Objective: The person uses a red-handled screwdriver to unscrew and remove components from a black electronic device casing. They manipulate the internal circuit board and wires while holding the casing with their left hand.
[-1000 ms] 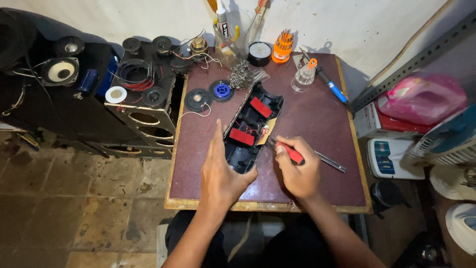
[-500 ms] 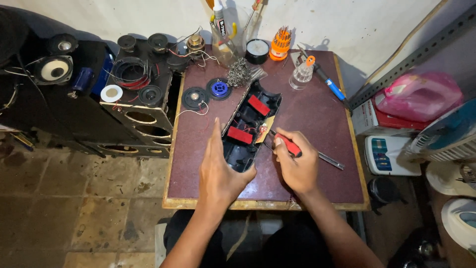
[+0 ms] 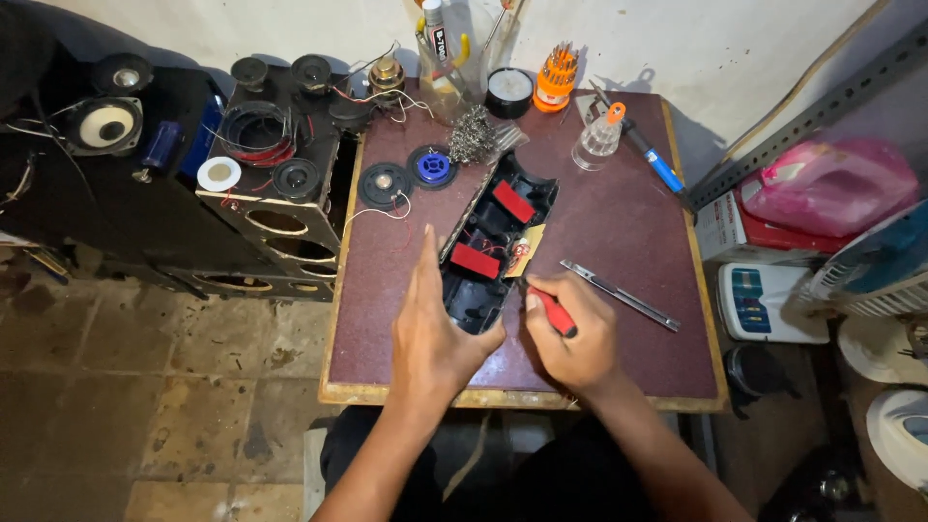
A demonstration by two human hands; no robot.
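Observation:
An opened black plastic casing [image 3: 491,244] with two red pads inside lies slanted in the middle of a small maroon-topped table [image 3: 628,222]. My left hand [image 3: 431,329] grips its near end, fingers stretched along its left side. My right hand [image 3: 570,333] is closed around a red-handled screwdriver [image 3: 553,311], whose tip points into the casing's right edge near a yellowish card with thin wires.
A flat metal tool [image 3: 621,295] lies right of the casing. At the table's back stand a blue-handled tool [image 3: 653,159], a clear bottle [image 3: 600,135], an orange bit holder [image 3: 557,77], steel wool [image 3: 472,134] and two small speakers [image 3: 406,176]. Black speaker boxes [image 3: 280,155] stand left, appliances right.
My right hand has shifted slightly with the screwdriver, its tip closer to the casing's right edge. My left hand keeps its hold on the casing.

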